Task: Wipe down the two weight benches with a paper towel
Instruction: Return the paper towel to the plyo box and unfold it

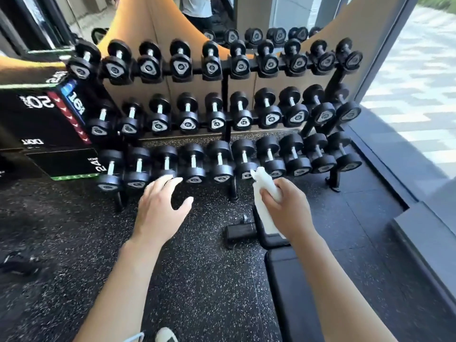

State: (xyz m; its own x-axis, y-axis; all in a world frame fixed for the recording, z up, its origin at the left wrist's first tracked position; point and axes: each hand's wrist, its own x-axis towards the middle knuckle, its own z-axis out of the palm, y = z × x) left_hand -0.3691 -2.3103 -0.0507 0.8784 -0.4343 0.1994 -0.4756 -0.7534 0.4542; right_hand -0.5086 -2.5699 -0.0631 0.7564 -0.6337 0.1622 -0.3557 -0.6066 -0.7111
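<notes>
Two hands: right hand [283, 206] grasping paper towel [265, 186], left hand [160, 206] released; plyo box [49, 119] marked "20", "24"

A dark rubber floor [202, 280] flecked with white carries everything here. On it stands a three-tier rack [225, 102] loaded with rows of black dumbbells [192, 161]. To the left of the rack sits a black jump box [47, 124] printed with numbers. A black padded bench [308, 292] stands on the floor at the lower right, its foot bar [240, 232] resting near the rack. A shoe tip [165, 335] touches the floor at the bottom edge.
</notes>
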